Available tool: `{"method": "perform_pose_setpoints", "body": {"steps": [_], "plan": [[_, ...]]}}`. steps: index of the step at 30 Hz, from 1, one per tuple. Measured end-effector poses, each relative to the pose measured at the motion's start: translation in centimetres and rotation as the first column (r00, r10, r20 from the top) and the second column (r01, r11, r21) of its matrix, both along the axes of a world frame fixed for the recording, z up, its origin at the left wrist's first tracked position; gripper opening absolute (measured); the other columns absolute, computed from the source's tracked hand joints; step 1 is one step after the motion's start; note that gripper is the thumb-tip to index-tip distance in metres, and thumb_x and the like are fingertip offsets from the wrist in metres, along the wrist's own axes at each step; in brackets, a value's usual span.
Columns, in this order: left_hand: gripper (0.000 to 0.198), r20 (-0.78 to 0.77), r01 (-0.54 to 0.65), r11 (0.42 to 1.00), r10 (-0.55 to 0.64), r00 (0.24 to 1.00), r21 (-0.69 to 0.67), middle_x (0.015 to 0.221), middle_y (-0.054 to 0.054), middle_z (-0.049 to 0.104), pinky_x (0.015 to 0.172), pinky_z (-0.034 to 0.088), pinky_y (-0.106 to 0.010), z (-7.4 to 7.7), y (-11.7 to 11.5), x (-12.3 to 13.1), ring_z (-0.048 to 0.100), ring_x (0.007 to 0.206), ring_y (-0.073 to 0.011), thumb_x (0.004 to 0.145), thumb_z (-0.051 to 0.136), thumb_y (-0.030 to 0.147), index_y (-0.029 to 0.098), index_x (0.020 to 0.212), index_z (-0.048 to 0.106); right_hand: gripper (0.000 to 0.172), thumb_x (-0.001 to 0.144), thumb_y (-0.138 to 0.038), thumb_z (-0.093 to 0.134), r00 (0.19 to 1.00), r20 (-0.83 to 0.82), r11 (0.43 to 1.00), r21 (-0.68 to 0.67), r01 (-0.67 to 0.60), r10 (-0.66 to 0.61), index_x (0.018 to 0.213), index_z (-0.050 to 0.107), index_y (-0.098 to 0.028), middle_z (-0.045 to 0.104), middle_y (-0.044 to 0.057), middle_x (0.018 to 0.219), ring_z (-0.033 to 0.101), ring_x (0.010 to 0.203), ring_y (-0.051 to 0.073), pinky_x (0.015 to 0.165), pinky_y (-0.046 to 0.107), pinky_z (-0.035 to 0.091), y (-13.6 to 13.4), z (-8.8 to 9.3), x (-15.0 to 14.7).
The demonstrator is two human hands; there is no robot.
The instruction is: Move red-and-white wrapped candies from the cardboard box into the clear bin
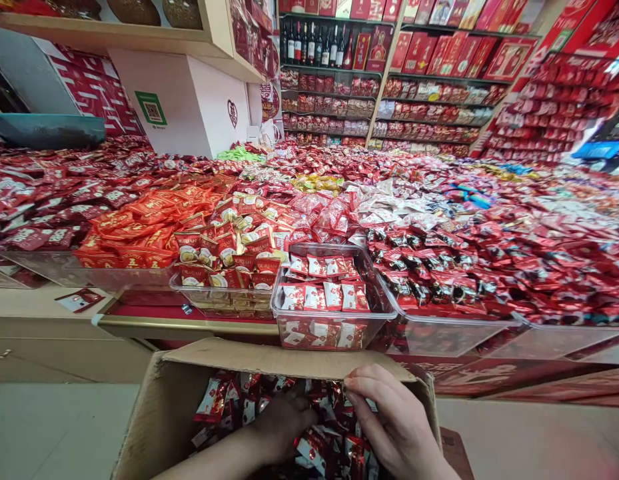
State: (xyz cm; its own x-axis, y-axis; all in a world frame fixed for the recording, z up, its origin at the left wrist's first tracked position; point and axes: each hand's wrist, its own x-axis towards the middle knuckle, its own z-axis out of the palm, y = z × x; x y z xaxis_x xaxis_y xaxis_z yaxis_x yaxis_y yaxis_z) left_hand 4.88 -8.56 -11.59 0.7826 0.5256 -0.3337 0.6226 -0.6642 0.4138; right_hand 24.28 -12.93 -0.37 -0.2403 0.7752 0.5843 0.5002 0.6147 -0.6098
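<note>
An open cardboard box (154, 413) fills the bottom centre, with many red and white wrapped packets (314, 448) inside. Deep among them is my left hand (284, 423), in shadow, its fingers partly hidden by the packets. Over the box's right side my right hand (389, 420) has thumb and fingertips close together by the packets; what lies between them, if anything, is too small to name. Just beyond the box stands a clear plastic bin (334, 327) with similar red and white packets (334, 293) laid in rows.
Gold-and-red durian packets (234, 260) fill the bin to the left, dark red packets (429, 273) the one to the right. Orange-red packets (139, 227) lie farther left. Shelves with bottles (314, 47) and a white pillar (174, 107) stand behind.
</note>
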Motion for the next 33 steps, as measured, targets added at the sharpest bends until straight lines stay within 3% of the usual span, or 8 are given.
{"method": "perform_pose_setpoints", "body": {"steps": [5,7,10,13,16,19,24,33], "plan": [[0.032,0.028,-0.039,0.999,0.040,0.999,-0.030,0.095,-0.004,0.061,0.078,0.042,-0.035,1.7,0.0,-0.8,0.054,0.091,-0.0254,0.061,0.059,0.014,0.025,0.092,0.060,0.026,0.079,-0.006,0.046,1.000,-0.003,1.000,0.002,0.002,-0.002,0.100,0.051,-0.020,0.059,0.006,0.083,0.058,0.077,0.016,0.065,0.026,0.049,0.2,-0.2,0.0],[0.027,0.055,-0.091,0.994,0.094,0.994,-0.057,0.098,-0.004,0.058,0.074,0.044,-0.032,3.9,-0.4,-1.4,0.054,0.090,-0.0242,0.065,0.059,0.018,0.024,0.091,0.059,0.027,0.079,-0.005,0.045,1.000,-0.003,1.000,-0.005,-0.006,0.006,0.100,0.051,-0.020,0.059,0.006,0.084,0.058,0.078,0.016,0.066,0.026,0.049,0.1,-0.3,0.1],[0.023,0.184,-0.189,0.962,0.226,0.957,-0.198,0.094,-0.002,0.056,0.074,0.043,-0.028,8.8,-1.4,-2.1,0.055,0.086,-0.0193,0.069,0.059,0.021,0.025,0.092,0.059,0.029,0.079,-0.004,0.045,0.999,-0.004,0.999,-0.034,-0.036,0.036,0.102,0.050,-0.021,0.058,0.007,0.087,0.057,0.081,0.016,0.068,0.026,0.049,-0.3,0.0,-0.2],[0.042,0.386,-0.229,0.907,0.364,0.848,-0.353,0.098,0.001,0.055,0.079,0.042,-0.025,13.3,-2.1,-2.1,0.053,0.089,-0.0161,0.071,0.057,0.013,0.031,0.109,0.050,0.031,0.077,-0.013,0.054,0.991,-0.073,0.980,-0.158,-0.121,0.110,0.106,0.049,-0.022,0.059,0.004,0.085,0.057,0.074,0.014,0.064,0.023,0.049,-0.8,0.9,-1.1],[0.069,0.477,-0.335,0.792,0.584,0.657,-0.510,0.111,-0.001,0.051,0.086,0.041,-0.029,15.6,-1.7,-1.3,0.051,0.099,-0.0179,0.068,0.062,0.010,0.035,0.124,0.031,0.028,0.079,-0.025,0.055,0.955,-0.275,0.893,-0.395,-0.218,0.111,0.107,0.050,-0.021,0.061,0.003,0.080,0.058,0.067,0.012,0.060,0.021,0.049,-0.6,1.8,-2.3],[0.078,0.549,-0.252,0.717,0.672,0.497,-0.650,0.118,-0.002,0.045,0.087,0.042,-0.029,16.1,-0.9,-0.2,0.051,0.104,-0.0183,0.067,0.063,0.006,0.037,0.127,0.024,0.020,0.083,-0.028,0.050,0.896,-0.444,0.823,-0.514,-0.241,-0.015,0.101,0.052,-0.020,0.061,0.003,0.079,0.058,0.070,0.012,0.062,0.023,0.048,0.4,2.3,-3.0],[0.073,0.641,-0.019,0.663,0.730,0.236,-0.748,0.119,-0.003,0.042,0.085,0.045,-0.031,16.0,-0.1,1.1,0.054,0.100,-0.0163,0.074,0.056,0.005,0.038,0.128,0.019,0.021,0.079,-0.028,0.055,0.773,-0.619,0.857,-0.465,-0.220,-0.137,0.098,0.049,-0.021,0.058,-0.001,0.071,0.056,0.065,0.010,0.059,0.020,0.046,1.8,2.3,-3.0],[0.077,0.585,0.019,0.589,0.799,0.139,-0.808,0.116,-0.009,0.055,0.087,0.044,-0.034,16.1,0.4,1.9,0.056,0.101,-0.0197,0.075,0.059,0.009,0.031,0.132,0.011,0.026,0.080,-0.028,0.056,0.686,-0.695,0.806,-0.523,-0.278,-0.214,0.103,0.045,-0.024,0.058,-0.001,0.073,0.055,0.067,0.010,0.064,0.022,0.044,1.8,1.6,-3.0]]}}
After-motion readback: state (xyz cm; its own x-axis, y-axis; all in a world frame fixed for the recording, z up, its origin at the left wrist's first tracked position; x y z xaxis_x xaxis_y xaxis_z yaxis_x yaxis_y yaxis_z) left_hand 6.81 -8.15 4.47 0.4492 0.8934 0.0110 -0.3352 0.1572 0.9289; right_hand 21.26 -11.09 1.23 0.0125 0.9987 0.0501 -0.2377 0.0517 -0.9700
